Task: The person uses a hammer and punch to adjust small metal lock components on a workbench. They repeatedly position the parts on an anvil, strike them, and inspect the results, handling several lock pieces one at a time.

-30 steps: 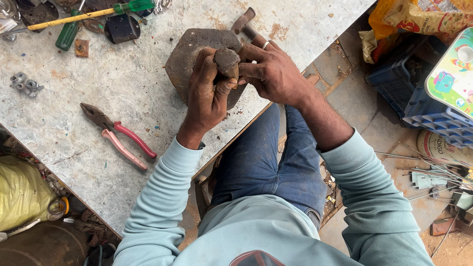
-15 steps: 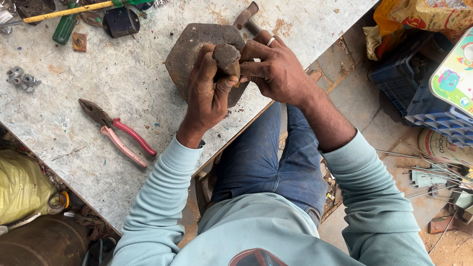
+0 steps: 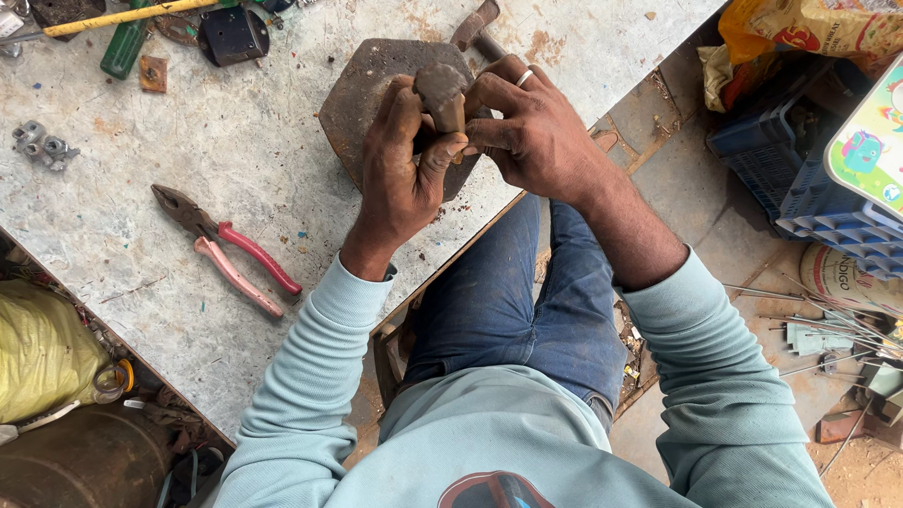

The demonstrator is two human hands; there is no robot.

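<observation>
My left hand (image 3: 400, 169) is wrapped around a small rusty brown metal piece (image 3: 440, 92) with a rounded top, held upright over a dark hexagonal metal block (image 3: 362, 89) on the workbench. My right hand (image 3: 531, 127), with a ring on one finger, presses against the same piece from the right, fingers curled around it. Behind my right hand a rusty hammer (image 3: 475, 26) lies on the bench, mostly hidden.
Red-handled pliers (image 3: 226, 246) lie on the stained bench (image 3: 188, 160) to the left. A green screwdriver (image 3: 122, 47), a yellow-handled tool (image 3: 113, 19), a black box (image 3: 232, 36) and a small grey fitting (image 3: 39, 146) sit at the far edge. Blue crates (image 3: 809, 179) stand on the right.
Both hands stay on the small metal piece over the block; the fingers have shifted slightly around it. Nothing else on the bench moved.
</observation>
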